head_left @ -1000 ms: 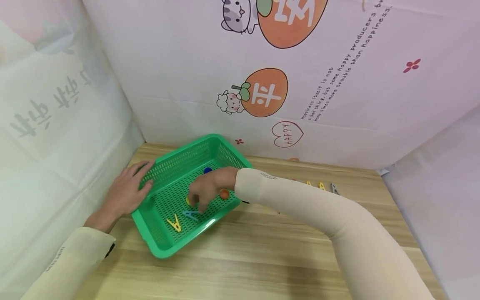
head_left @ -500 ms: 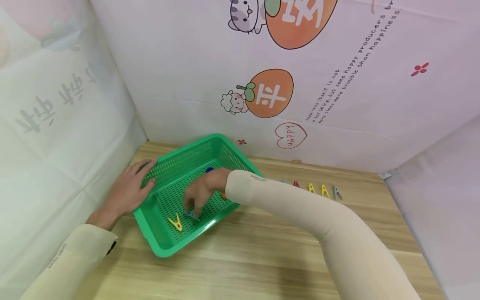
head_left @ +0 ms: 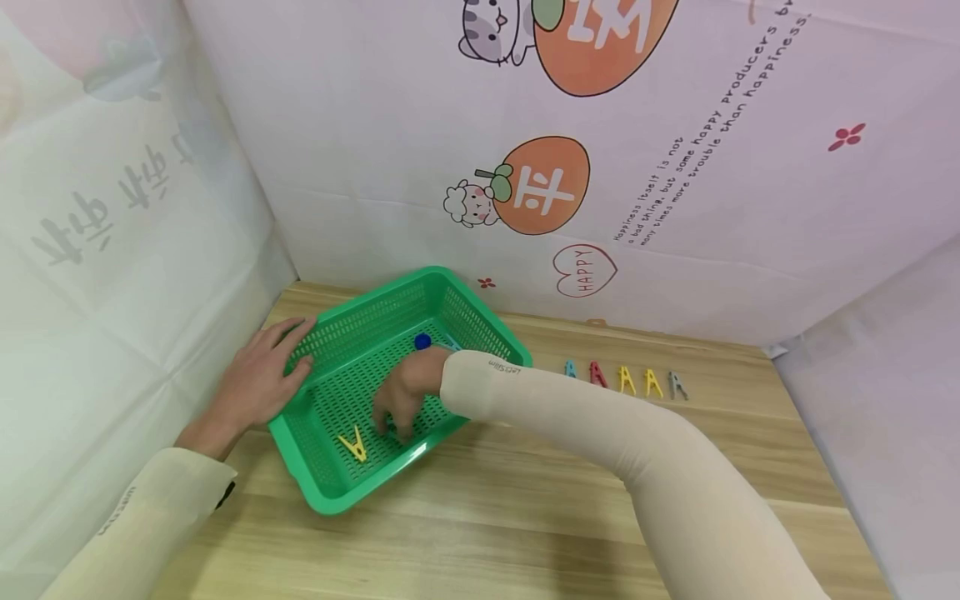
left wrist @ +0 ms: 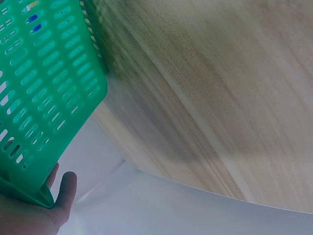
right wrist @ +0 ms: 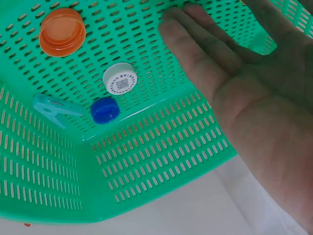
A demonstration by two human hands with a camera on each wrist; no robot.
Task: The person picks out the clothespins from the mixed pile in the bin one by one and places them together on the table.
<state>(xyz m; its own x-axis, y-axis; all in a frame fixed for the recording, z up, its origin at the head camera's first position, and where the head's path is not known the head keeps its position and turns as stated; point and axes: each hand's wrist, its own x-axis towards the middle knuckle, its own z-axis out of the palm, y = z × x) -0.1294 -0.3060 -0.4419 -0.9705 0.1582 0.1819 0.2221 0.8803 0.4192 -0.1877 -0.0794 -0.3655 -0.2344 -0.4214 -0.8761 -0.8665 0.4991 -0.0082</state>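
A green perforated basket [head_left: 341, 500] rests on the wooden table. My left hand [head_left: 258, 375] holds its left rim, thumb on the inner side; the left wrist view shows that hand at a corner. Inside the basket, my right hand [head_left: 405, 392] points down with fingertips at the floor. A blue clothespin lay at this spot earlier; the fingers now hide it, and I cannot tell whether they pinch it. A yellow clothespin [head_left: 353, 443] lies just left of them. The right wrist view shows an orange bottle cap [right wrist: 62, 32], white cap [right wrist: 120, 78], blue cap [right wrist: 105, 110] and light-blue clothespin [right wrist: 56, 107].
Right of the basket, a row of clothespins lies on the table: blue [head_left: 571, 369], red [head_left: 597, 374], two yellow [head_left: 627, 380] and grey [head_left: 678, 385]. Printed white sheeting [head_left: 420, 150] walls the table at the back and sides.
My right hand has reached down toward the basket's near side, covering the blue clothespin. Its forearm has shifted left, uncovering the row of clothespins. The left hand stays at the rim.
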